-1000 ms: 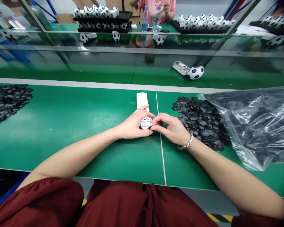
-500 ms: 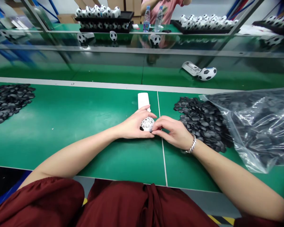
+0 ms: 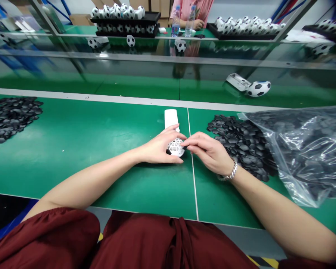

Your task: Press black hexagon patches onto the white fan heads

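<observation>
A white part with a ball-shaped lattice end (image 3: 174,146) and a flat white body (image 3: 171,118) lies on the green table. My left hand (image 3: 162,146) is wrapped around the lattice end, thumb on the near side and fingers on the far side. One dark patch shows at the lattice's lower left. Just to the right, my right hand (image 3: 205,150) pinches a small black piece (image 3: 184,147) at the lattice's right edge; whether it touches the lattice I cannot tell.
Loose black pieces (image 3: 242,144) lie in a pile at right beside a clear plastic bag (image 3: 310,149); another pile (image 3: 14,116) is at far left. Beyond the ledge, a conveyor carries a white part with a football end (image 3: 259,89). A person (image 3: 194,15) stands behind, near ball-filled trays (image 3: 128,28).
My right hand has drawn slightly up and right from the lattice, showing the black piece in its fingers. Parts on the conveyor have shifted. My left hand keeps its hold.
</observation>
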`<action>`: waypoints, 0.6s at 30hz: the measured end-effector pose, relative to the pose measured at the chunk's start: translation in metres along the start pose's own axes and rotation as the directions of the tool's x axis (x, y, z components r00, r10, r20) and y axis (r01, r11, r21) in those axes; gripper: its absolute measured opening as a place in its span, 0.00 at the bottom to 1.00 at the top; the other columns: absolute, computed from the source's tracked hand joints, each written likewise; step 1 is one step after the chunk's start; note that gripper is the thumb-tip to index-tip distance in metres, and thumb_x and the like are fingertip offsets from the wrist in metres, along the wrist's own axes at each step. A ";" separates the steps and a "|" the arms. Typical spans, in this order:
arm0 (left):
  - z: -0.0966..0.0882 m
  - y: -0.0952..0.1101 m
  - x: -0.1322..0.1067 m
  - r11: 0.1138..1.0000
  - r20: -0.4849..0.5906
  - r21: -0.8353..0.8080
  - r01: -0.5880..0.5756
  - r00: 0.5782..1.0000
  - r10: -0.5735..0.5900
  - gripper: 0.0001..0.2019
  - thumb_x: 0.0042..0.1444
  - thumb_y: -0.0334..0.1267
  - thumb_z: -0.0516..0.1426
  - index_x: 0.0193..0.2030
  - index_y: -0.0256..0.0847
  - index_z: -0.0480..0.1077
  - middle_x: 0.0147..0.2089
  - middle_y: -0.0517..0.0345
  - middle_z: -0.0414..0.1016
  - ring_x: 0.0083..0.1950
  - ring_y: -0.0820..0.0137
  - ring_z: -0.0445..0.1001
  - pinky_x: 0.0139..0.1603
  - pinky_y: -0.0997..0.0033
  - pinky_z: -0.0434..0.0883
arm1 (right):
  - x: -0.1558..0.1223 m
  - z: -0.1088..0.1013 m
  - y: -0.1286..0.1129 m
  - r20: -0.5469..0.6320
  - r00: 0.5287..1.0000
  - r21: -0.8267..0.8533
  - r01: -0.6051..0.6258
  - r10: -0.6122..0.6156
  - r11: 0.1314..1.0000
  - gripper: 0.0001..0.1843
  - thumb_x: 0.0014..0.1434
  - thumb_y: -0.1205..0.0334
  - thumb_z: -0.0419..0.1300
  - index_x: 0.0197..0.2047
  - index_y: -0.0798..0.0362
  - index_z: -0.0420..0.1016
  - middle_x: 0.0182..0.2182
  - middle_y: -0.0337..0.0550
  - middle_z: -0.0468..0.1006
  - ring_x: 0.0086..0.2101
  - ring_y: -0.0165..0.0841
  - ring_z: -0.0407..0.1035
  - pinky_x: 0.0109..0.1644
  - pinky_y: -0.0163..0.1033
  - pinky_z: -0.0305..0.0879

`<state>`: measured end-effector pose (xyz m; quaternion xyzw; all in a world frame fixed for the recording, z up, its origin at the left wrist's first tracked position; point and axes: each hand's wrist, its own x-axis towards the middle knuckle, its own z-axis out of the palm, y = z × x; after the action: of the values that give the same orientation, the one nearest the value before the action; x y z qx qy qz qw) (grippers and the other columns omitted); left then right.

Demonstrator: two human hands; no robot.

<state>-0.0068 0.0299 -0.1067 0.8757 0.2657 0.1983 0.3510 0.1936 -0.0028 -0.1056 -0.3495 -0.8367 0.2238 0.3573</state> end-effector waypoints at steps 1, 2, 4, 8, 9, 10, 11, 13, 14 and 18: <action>0.000 0.000 0.000 1.000 -0.001 0.001 -0.001 1.000 0.001 0.28 0.43 0.46 0.63 0.51 0.41 0.61 0.57 0.51 0.63 0.68 0.57 0.41 0.65 0.52 0.49 | 0.000 0.000 0.000 0.001 1.000 0.006 -0.013 0.013 1.000 0.09 0.59 0.64 0.52 0.41 0.48 0.72 0.35 0.42 0.74 0.37 0.31 0.68 0.41 0.39 0.67; 0.000 0.000 0.000 1.000 -0.004 0.001 -0.002 1.000 0.002 0.29 0.43 0.46 0.63 0.51 0.42 0.61 0.57 0.51 0.63 0.67 0.57 0.41 0.65 0.52 0.49 | 0.000 0.000 0.000 0.002 1.000 0.011 -0.026 0.026 1.000 0.09 0.59 0.64 0.53 0.40 0.48 0.73 0.35 0.42 0.74 0.37 0.31 0.69 0.41 0.40 0.67; 0.000 -0.001 0.000 1.000 -0.009 0.003 -0.003 1.000 0.003 0.29 0.43 0.47 0.63 0.51 0.42 0.61 0.56 0.51 0.63 0.67 0.56 0.42 0.65 0.51 0.49 | -0.001 0.000 0.000 0.002 0.999 0.019 -0.049 0.049 0.999 0.07 0.58 0.63 0.54 0.38 0.49 0.73 0.34 0.42 0.75 0.36 0.32 0.69 0.41 0.40 0.68; 0.000 0.000 -0.001 1.000 -0.011 0.003 0.003 1.000 -0.003 0.28 0.44 0.46 0.63 0.51 0.41 0.61 0.56 0.50 0.63 0.67 0.57 0.42 0.65 0.52 0.49 | 0.000 0.000 -0.001 0.014 0.998 0.030 -0.066 0.066 0.997 0.04 0.57 0.63 0.56 0.35 0.50 0.72 0.32 0.41 0.76 0.34 0.31 0.70 0.39 0.38 0.68; 0.000 0.000 -0.001 1.000 -0.011 0.002 0.004 1.000 -0.004 0.28 0.44 0.46 0.63 0.51 0.41 0.61 0.56 0.50 0.63 0.67 0.57 0.42 0.65 0.52 0.49 | 0.001 0.000 -0.001 0.016 0.998 0.032 -0.062 0.062 0.998 0.04 0.57 0.63 0.56 0.35 0.50 0.72 0.32 0.41 0.76 0.33 0.30 0.70 0.38 0.38 0.68; 0.000 0.000 -0.001 1.000 -0.011 0.000 0.004 1.000 -0.004 0.28 0.44 0.46 0.63 0.51 0.41 0.61 0.56 0.50 0.63 0.67 0.57 0.42 0.65 0.52 0.50 | 0.001 0.000 -0.001 0.017 0.998 0.032 -0.056 0.055 0.998 0.03 0.57 0.63 0.56 0.35 0.51 0.71 0.32 0.41 0.75 0.33 0.30 0.69 0.38 0.37 0.67; 0.000 0.000 -0.001 1.000 -0.011 -0.001 0.003 1.000 -0.003 0.28 0.43 0.46 0.63 0.51 0.42 0.61 0.56 0.50 0.63 0.67 0.57 0.42 0.65 0.52 0.50 | 0.001 0.000 -0.001 0.018 0.999 0.032 -0.048 0.047 0.998 0.03 0.57 0.64 0.56 0.35 0.51 0.71 0.31 0.41 0.75 0.33 0.30 0.69 0.38 0.37 0.67; 0.000 0.000 -0.001 1.000 -0.013 0.002 -0.001 1.000 0.001 0.28 0.43 0.46 0.63 0.51 0.42 0.61 0.56 0.51 0.63 0.67 0.57 0.42 0.65 0.52 0.50 | 0.001 0.000 -0.001 0.016 0.999 0.036 -0.035 0.035 0.999 0.03 0.57 0.64 0.56 0.34 0.51 0.71 0.30 0.41 0.75 0.33 0.29 0.69 0.38 0.36 0.67; 0.001 0.000 -0.001 1.000 -0.014 0.004 -0.003 1.000 0.003 0.28 0.43 0.46 0.63 0.51 0.41 0.61 0.56 0.51 0.63 0.67 0.57 0.41 0.65 0.53 0.50 | 0.001 0.001 -0.001 0.017 0.999 0.041 -0.031 0.030 0.999 0.03 0.57 0.64 0.56 0.34 0.51 0.71 0.30 0.41 0.75 0.33 0.29 0.68 0.38 0.37 0.66; 0.000 0.000 -0.001 1.000 -0.008 0.005 -0.005 1.000 0.005 0.28 0.44 0.46 0.62 0.51 0.41 0.61 0.55 0.51 0.63 0.68 0.59 0.41 0.65 0.54 0.49 | 0.000 0.003 -0.001 0.049 0.999 0.077 -0.026 0.022 0.997 0.04 0.57 0.64 0.56 0.34 0.51 0.72 0.31 0.41 0.75 0.35 0.30 0.68 0.40 0.38 0.66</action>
<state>-0.0078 0.0289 -0.1073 0.8765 0.2653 0.2020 0.3471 0.1908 -0.0040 -0.1065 -0.3400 -0.8315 0.2686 0.3476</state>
